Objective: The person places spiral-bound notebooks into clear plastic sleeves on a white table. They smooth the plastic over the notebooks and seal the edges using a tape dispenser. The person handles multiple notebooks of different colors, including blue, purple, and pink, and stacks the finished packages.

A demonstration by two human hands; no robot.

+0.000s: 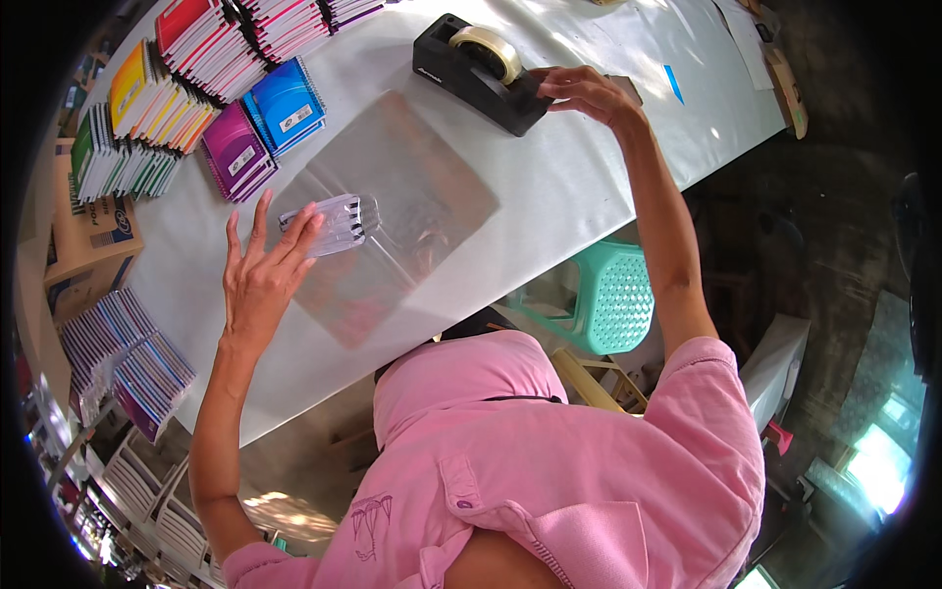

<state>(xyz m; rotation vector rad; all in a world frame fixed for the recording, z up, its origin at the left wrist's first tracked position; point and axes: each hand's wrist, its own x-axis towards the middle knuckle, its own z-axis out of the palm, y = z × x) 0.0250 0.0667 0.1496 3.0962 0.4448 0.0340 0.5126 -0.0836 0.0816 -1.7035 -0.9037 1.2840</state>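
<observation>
My left hand (263, 280) is open, its fingers spread, with the fingertips at the near side of a small pack in clear plastic (339, 224) that has dark stripes at one end. The pack lies on a translucent plastic sheet (422, 187) spread over the table. At the far side stands a black tape dispenser (446, 69) holding a roll of clear tape (488, 54). My right hand (594, 95) reaches to the dispenser's cutting end, fingers closed together there. What its fingertips hold, if anything, is too small to make out.
Stacked spiral notebooks (137, 93) line the table's (549, 187) far left, with purple (234, 152) and blue (287, 106) ones nearer. A cardboard box (103, 240) and more notebooks (128, 358) are at the left. A green plastic stool (618, 299) stands below the table edge.
</observation>
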